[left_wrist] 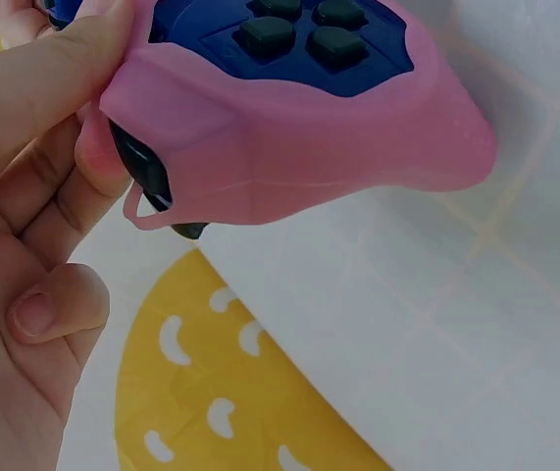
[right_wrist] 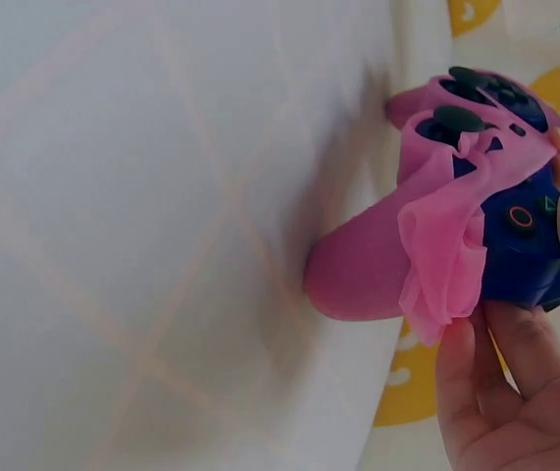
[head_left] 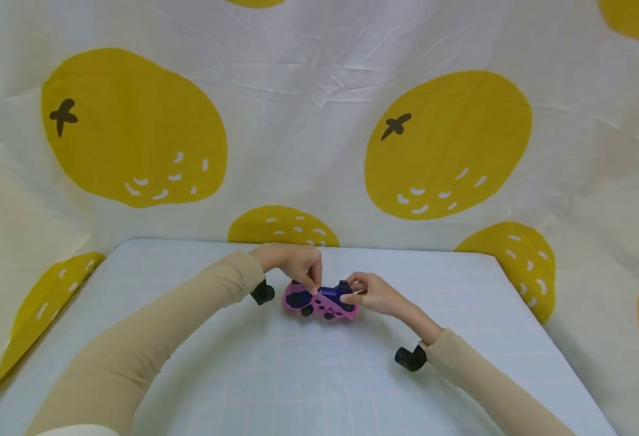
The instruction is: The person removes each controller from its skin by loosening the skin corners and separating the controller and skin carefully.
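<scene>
A dark blue game controller (head_left: 334, 292) in a pink silicone sleeve (head_left: 296, 299) lies at the middle of the table. My left hand (head_left: 314, 286) reaches in from above and pinches the sleeve's upper edge near the centre. My right hand (head_left: 353, 292) grips the controller's right end. In the right wrist view the sleeve (right_wrist: 436, 255) is peeled back and bunched, baring the blue body (right_wrist: 520, 235) that my right hand (right_wrist: 515, 392) holds. In the left wrist view the sleeve (left_wrist: 299, 147) still covers the left grip, with my left hand (left_wrist: 34, 186) beside it.
The table (head_left: 298, 375) wears a pale cloth with a faint grid. A white curtain with large yellow fruit prints (head_left: 445, 142) hangs behind and around it. Black wrist camera mounts (head_left: 411, 357) sit under both beige sleeves.
</scene>
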`<state>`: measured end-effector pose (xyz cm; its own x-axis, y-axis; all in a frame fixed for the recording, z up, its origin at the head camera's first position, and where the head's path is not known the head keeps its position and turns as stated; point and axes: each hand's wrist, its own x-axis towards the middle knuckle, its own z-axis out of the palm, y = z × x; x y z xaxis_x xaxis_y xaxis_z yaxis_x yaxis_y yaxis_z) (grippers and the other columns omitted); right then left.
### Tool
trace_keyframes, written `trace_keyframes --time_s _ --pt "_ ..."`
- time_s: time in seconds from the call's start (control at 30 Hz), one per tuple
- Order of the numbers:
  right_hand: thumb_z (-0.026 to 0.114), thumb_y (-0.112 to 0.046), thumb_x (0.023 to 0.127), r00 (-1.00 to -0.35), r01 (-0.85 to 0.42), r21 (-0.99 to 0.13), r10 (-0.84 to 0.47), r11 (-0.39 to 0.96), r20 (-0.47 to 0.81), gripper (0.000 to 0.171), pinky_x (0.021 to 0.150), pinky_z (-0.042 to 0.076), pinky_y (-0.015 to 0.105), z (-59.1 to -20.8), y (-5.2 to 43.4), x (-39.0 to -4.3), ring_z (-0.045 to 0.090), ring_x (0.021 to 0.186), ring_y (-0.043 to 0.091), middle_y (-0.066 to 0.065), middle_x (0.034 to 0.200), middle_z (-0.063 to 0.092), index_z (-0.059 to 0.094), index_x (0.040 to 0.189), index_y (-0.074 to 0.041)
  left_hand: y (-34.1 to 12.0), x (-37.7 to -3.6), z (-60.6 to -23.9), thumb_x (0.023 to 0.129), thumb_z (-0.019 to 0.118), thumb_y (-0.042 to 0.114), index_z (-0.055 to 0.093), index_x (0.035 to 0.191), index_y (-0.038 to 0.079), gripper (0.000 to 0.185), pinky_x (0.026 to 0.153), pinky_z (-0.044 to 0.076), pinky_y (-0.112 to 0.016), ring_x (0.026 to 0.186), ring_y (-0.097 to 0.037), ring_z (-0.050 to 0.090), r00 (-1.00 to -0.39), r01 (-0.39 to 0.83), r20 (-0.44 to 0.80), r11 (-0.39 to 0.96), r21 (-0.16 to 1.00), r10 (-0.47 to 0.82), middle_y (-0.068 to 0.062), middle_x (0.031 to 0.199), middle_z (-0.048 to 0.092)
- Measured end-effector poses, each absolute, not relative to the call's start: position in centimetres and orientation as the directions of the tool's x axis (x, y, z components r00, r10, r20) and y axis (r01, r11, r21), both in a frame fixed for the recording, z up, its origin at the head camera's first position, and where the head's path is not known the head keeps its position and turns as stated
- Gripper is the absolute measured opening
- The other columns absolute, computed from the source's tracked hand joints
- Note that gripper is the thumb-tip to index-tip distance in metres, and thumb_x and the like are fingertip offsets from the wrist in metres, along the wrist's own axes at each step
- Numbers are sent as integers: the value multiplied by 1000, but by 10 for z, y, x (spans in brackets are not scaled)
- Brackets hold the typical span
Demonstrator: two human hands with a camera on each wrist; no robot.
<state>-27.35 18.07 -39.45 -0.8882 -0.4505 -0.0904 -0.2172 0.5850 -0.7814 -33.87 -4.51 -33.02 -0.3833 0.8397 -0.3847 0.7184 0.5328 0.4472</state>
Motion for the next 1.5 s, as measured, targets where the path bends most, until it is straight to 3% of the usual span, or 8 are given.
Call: trace_keyframes --time_s 0.3,0.57,0.87,1.03,1.5 --pt "67 -24 90 -886 -236 -772 -457 591 -79 34 78 52 34 -397 182 -272 64 88 16 17 107 70 59 113 -1 -46 -335 -330 87 71 22 75 79 16 11 74 53 -20 66 -7 54 -415 727 -381 553 408 826 6 75 68" --pt "67 -25 90 -893 -231 -771 -443 594 -74 34 82 53 38 -397 180 -272 66 94 20 17 110 70 60 114 -3 -50 -329 -330 86 72 23 76 83 19 7 77 53 -20 73 -8 59 -475 717 -348 585 379 808 7 82 71" --pt "69 -26 88 -915 -208 -755 -397 622 -75 35 83 55 42 -399 178 -269 67 102 29 24 114 67 60 112 -1 -66 -323 -338 88 69 20 77 91 12 11 79 50 -17 77 -5 55 -389 829 -152 417 374 909 4 84 68" --pt "69 -26 88 -923 -220 -735 -381 642 -56 35 86 53 46 -398 177 -267 65 107 34 25 115 66 61 111 -2 -73 -318 -340 88 70 20 77 90 13 10 76 49 -17 76 -4 54 -398 839 -66 392 377 915 5 82 67" --pt "69 -26 88 -936 -192 -715 -345 672 -72 36 93 49 52 -397 174 -263 63 111 34 23 116 67 61 113 -2 -79 -314 -345 88 70 22 77 88 16 9 69 49 -19 73 -4 50 -399 853 1 370 367 917 7 78 61"
